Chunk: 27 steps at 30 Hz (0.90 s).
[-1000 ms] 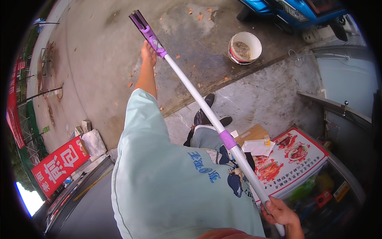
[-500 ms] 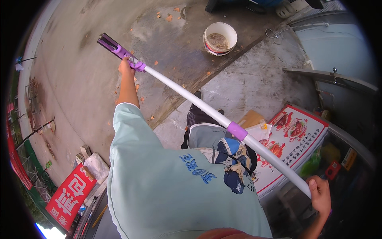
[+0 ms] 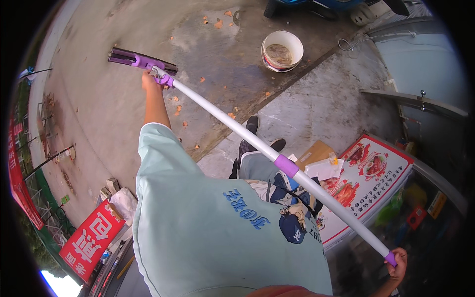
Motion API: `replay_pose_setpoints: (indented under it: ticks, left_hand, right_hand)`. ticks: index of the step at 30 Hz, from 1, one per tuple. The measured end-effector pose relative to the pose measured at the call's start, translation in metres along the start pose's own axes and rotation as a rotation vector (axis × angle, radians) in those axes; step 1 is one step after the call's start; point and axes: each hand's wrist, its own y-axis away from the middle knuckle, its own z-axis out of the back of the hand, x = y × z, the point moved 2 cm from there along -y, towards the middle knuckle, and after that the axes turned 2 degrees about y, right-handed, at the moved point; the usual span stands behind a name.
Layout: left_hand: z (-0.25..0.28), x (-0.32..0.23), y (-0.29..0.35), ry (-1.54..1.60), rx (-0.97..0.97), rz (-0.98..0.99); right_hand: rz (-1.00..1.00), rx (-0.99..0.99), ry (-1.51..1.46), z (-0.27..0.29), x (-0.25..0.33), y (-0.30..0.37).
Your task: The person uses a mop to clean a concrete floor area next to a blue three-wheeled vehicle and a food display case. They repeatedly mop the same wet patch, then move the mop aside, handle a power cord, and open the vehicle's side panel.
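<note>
A long squeegee with a white pole (image 3: 222, 119) slants across the front of my body, from upper left to lower right. Its wide dark-and-purple head (image 3: 132, 59) is at the upper left, with the blade edge pointing away from me. My left hand (image 3: 150, 81) is closed at the purple joint just below the head; some of its fingers are hidden behind it. At the lower right, my right hand (image 3: 397, 265) is wrapped around the purple end of the pole. A purple collar (image 3: 286, 166) sits midway along the pole.
Beyond the pole stands a white bucket (image 3: 282, 51) with murky water on the wet concrete. To the right are a red-bordered picture board (image 3: 368, 183), a cardboard piece (image 3: 315, 152) and a metal rail (image 3: 415, 102). A red sign (image 3: 92, 240) is at the lower left.
The squeegee head has swivelled, so its full width shows more level across the pole. My right hand has shifted down to the pole's purple end. My left hand keeps its hold near the head.
</note>
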Motion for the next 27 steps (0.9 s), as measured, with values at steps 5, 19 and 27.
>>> replay_pose_setpoints:
  ticks: [5,19,27]
  left_hand:
    - [0.001,-0.023,-0.012,-0.093,0.013,-0.135]
    - [0.080,-0.054,-0.012,-0.715,-0.229,-0.278]
    - [0.091,-0.068,0.009,-0.780,-0.259,-0.294]
  right_hand:
    - [0.009,0.161,0.012,-0.009,-0.004,-0.006]
    - [0.033,0.154,0.462,-0.109,0.085,0.041]
    - [0.087,0.255,0.597,-0.185,0.111,0.020]
